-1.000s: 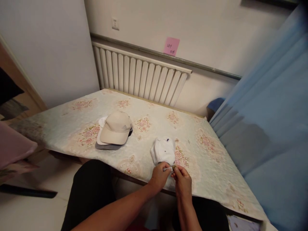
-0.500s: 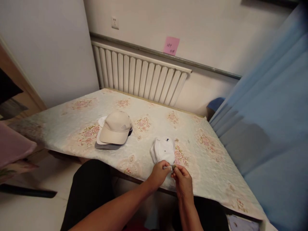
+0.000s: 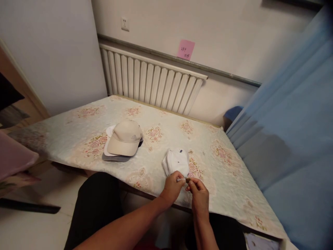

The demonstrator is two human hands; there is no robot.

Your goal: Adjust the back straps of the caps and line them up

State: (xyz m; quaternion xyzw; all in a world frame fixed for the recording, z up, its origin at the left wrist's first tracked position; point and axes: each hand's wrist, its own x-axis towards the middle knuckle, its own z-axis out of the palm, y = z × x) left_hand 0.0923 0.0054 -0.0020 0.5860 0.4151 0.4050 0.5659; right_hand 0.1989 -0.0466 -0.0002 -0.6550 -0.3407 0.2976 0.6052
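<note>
A white cap (image 3: 177,162) lies near the front edge of a table covered with a floral cloth (image 3: 223,163). My left hand (image 3: 172,188) and my right hand (image 3: 199,193) meet just below the cap, both pinched on its thin white back strap (image 3: 181,180). The strap runs between my fingertips, with a small dark buckle at the right-hand end. My forearms come up from the bottom of the view.
A stack of caps, beige on top (image 3: 124,141), sits to the left on the table. A white radiator (image 3: 151,80) and a pink note (image 3: 185,49) are on the far wall. A blue curtain (image 3: 291,139) hangs at the right. My dark-clad knee (image 3: 99,201) is under the table edge.
My hands have stayed on the strap and shifted slightly; the right hand has moved a little down and right. The cap has not moved.
</note>
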